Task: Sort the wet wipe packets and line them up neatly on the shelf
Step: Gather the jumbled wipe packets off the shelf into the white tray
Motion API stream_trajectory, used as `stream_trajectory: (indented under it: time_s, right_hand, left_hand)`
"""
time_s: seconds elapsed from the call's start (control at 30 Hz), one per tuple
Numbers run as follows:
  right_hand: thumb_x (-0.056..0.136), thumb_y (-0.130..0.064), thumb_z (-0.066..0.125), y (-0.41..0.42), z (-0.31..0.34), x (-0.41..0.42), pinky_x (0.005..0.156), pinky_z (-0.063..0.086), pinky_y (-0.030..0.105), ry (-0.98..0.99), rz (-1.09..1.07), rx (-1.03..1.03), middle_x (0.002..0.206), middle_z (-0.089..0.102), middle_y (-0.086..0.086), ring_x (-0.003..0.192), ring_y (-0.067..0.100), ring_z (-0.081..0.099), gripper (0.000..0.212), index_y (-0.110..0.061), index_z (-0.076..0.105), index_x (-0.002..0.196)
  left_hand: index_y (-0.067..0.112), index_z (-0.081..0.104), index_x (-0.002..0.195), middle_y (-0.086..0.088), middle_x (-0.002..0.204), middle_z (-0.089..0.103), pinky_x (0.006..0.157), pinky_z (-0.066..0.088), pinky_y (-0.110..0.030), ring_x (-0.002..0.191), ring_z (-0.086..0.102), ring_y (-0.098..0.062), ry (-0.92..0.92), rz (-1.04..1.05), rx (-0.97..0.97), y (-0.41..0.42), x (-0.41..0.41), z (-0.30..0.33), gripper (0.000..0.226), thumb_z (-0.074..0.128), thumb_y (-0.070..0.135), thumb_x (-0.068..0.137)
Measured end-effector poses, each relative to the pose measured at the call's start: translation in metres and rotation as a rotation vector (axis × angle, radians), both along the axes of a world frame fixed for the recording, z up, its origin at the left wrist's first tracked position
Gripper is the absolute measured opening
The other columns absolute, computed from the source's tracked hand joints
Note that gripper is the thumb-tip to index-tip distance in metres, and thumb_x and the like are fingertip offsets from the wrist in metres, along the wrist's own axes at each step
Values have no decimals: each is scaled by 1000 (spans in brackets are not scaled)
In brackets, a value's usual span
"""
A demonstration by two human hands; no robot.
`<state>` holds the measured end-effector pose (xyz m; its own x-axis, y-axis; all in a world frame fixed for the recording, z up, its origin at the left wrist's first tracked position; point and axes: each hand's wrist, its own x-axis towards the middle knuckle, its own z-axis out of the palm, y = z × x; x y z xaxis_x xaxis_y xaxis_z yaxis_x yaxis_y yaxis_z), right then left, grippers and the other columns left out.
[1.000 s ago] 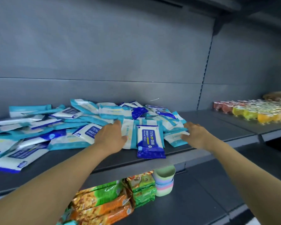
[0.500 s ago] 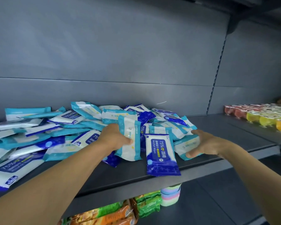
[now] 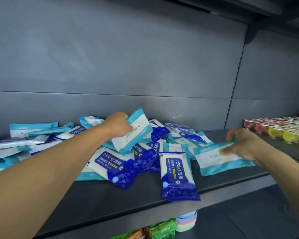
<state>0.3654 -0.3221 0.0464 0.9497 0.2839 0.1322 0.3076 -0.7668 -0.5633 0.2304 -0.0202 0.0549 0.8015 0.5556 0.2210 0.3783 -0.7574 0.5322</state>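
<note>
While the left hand [image 3: 116,125] grips a raised teal packet [image 3: 134,133], the right hand [image 3: 240,144] pinches another [image 3: 221,159] — flat on the shelf [image 3: 110,200].

A single head-worn view looks forward and slightly down, close to the grey shelf [image 3: 145,200]. Its back panel fills the upper frame, its front edge crosses low, and a lower shelf shows beneath; both forearms reach in from the bottom corners.
</note>
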Motion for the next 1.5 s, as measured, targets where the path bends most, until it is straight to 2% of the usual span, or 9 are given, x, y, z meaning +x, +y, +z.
stream_trajectory:
  time_s: [0.17, 0.37, 0.57, 0.67, 0.77, 1.17, 1.27, 1.4, 1.5]
  right_hand:
    - [77, 3, 72, 6, 11, -2, 85, 54, 43, 23, 111, 317, 107, 61, 12, 93, 33, 64, 39, -17, 57, 108]
    - [82, -3, 69, 36, 0, 1, 86, 53, 53, 115, 119, 402, 91, 71, 21, 79, 32, 65, 3, -5, 68, 85]
    - [80, -8, 73, 68, -8, -5, 73, 57, 48, 177, 133, 527, 86, 71, 16, 70, 31, 68, 16, -5, 59, 87]
    - [81, -11, 73, 80, -4, -11, 44, 52, 26, 146, 136, 599, 80, 69, 11, 50, 15, 65, 20, -10, 53, 84]
    - [83, -10, 71, 95, 2, -21, 32, 37, 14, 123, 180, 642, 75, 64, 7, 36, 4, 56, 21, -11, 50, 87]
    - [80, -13, 74, 249, 18, -72, 70, 56, 39, 229, 333, 772, 81, 68, 8, 65, 20, 64, 12, -11, 63, 84]
    - [73, -20, 79, 292, 9, -76, 70, 54, 38, 235, 288, 722, 82, 68, 11, 70, 24, 63, 25, -2, 70, 88]
    - [77, -35, 75, 317, 2, -81, 69, 39, 25, 81, 233, 264, 111, 64, 11, 103, 27, 62, 48, -3, 62, 111]
    - [78, -41, 74, 317, 5, -79, 79, 47, 30, 92, 268, 88, 111, 62, 13, 105, 27, 60, 49, -4, 59, 108]
  left_hand:
    - [12, 59, 119, -9, 119, 64, 83, 47, -30, 104, 62, -25, 206, -81, 103, 13, 35, -9, 28, 54, 24, 94]
    - [25, 53, 124, -7, 128, 50, 102, 33, -37, 120, 47, -27, 334, -43, 389, 26, 44, -11, 38, 49, 45, 92]
    - [14, 54, 110, -12, 122, 47, 86, 41, -35, 106, 53, -30, 157, -103, 450, 24, 38, 0, 25, 55, 31, 92]
    - [16, 46, 85, -12, 111, 55, 75, 40, -33, 93, 52, -28, 52, -108, 412, 29, 26, 12, 16, 59, 24, 89]
    - [12, 53, 91, -13, 111, 61, 77, 42, -34, 102, 56, -34, -53, -40, 393, 42, 2, 25, 12, 60, 21, 88]
    - [8, 45, 120, -16, 116, 60, 88, 43, -37, 107, 57, -35, -301, 300, 69, 117, -113, 42, 34, 60, 13, 89]
    - [9, 45, 126, -13, 116, 59, 85, 44, -35, 106, 57, -32, -380, 299, -57, 127, -123, 37, 39, 60, 11, 90]
    - [6, 59, 117, -13, 113, 64, 82, 46, -32, 97, 61, -28, -357, 294, -139, 136, -133, 34, 27, 60, 12, 90]
    - [5, 62, 115, -13, 113, 65, 86, 47, -34, 103, 62, -31, -295, 307, -139, 140, -137, 29, 27, 61, 16, 91]
